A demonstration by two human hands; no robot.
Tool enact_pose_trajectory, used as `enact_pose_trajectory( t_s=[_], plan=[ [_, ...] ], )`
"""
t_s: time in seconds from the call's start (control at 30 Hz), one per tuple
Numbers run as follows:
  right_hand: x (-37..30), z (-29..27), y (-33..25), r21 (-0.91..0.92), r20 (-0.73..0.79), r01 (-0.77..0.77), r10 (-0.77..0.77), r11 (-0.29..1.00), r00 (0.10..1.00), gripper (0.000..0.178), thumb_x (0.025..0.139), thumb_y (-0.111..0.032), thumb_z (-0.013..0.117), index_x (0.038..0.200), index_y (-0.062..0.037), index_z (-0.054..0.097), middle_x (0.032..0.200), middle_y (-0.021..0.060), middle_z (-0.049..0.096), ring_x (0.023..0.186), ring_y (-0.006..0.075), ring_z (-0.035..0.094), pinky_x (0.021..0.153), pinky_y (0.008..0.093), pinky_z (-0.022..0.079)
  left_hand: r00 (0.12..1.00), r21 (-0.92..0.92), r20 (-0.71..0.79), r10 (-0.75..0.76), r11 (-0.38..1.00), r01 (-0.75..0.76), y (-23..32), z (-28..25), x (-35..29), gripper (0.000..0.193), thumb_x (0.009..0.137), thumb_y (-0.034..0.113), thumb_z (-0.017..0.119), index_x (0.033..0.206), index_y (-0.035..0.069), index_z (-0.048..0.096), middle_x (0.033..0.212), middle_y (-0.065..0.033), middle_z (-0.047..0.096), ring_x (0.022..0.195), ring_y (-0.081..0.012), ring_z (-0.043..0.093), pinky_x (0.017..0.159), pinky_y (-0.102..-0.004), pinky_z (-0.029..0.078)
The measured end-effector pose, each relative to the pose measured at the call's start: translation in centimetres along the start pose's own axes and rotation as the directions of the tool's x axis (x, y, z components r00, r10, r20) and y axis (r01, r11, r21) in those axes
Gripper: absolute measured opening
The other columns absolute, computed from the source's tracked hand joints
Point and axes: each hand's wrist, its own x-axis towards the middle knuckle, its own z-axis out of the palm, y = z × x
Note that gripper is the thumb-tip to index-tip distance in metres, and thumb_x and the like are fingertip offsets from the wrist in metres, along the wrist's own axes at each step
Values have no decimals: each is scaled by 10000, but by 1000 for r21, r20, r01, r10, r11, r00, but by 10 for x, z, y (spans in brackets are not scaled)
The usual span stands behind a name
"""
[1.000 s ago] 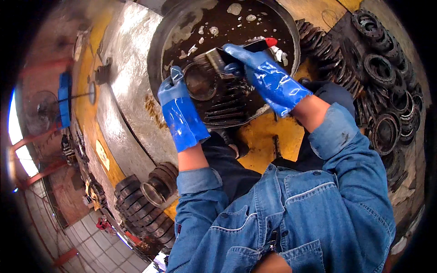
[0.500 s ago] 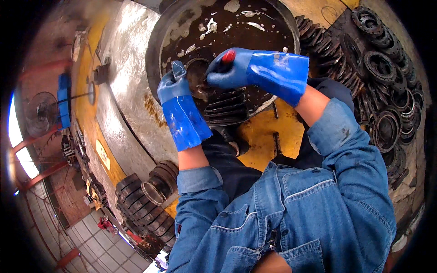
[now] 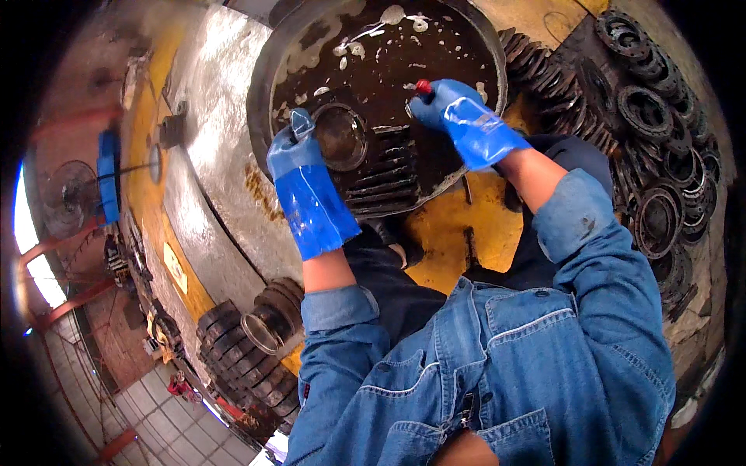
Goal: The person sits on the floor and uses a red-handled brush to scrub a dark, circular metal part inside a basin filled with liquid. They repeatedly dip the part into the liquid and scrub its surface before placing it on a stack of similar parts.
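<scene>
A wide round metal basin (image 3: 263,101) holds dark liquid with pale foam on it. My left hand (image 3: 294,147), in a blue rubber glove, is closed at the left edge of a dark metal plate with a round ring (image 3: 363,146), held over the liquid. My gloved right hand (image 3: 447,105) is closed around a tool with a red handle (image 3: 423,87); its working end is hidden. It is to the right of the plate, apart from it. Several dark plates (image 3: 385,175) stand in a row inside the basin's near edge.
Many blackened rings (image 3: 646,113) and a row of dark plates (image 3: 552,89) lie to the right. At lower left stand a stack of dark round parts (image 3: 241,357) and a metal cylinder (image 3: 268,326). A fan (image 3: 74,182) is at far left.
My right hand has moved right, away from the ringed plate, with the red-handled tool. The plate's ring is now uncovered. My left hand has barely moved.
</scene>
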Motion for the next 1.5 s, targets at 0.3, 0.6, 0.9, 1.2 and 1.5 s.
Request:
enact_pose_trajectory(
  t_s=[0.3,0.6,0.9,1.2,1.5],
  plan=[
    [-45,4,-45,972,211,-163,-325,169,922,337,1043,-264,623,1287,-46,706,1123,69,744,951,86,674,874,270,564,997,-64,31,-70,995,72,7,-3,-2,516,949,507,720,995,-3,790,864,-231,754,823,-327,752,754,-430,563],
    [-17,-21,-57,166,72,528,-545,833,836,301,887,-397,691,1027,-149,788,916,133,769,864,317,739,789,407,578,999,-72,37,20,997,-17,1,2,0,461,943,460,733,1060,17,787,925,-225,763,863,-334,756,787,-420,573],
    [-48,-38,-76,474,256,312,-469,823,845,308,922,-338,705,1117,-109,773,947,115,783,857,230,765,814,342,594,999,3,35,28,1000,-28,18,0,-11,578,966,572,669,1056,12,779,929,-252,749,879,-387,742,801,-455,563],
    [-55,-50,-88,331,296,243,-345,912,891,291,878,-358,712,1017,-110,775,894,147,767,857,282,766,799,392,596,998,20,40,39,999,-40,19,-2,-13,600,975,592,640,1056,12,773,920,-263,740,889,-407,731,815,-464,557],
    [-19,-18,-27,10,-166,208,-204,978,965,323,897,-422,648,975,-138,779,912,158,758,880,383,735,811,463,585,999,-3,35,-42,999,42,12,-5,-6,528,977,513,665,1050,1,776,894,-238,750,849,-346,743,785,-443,565]
  ],
)
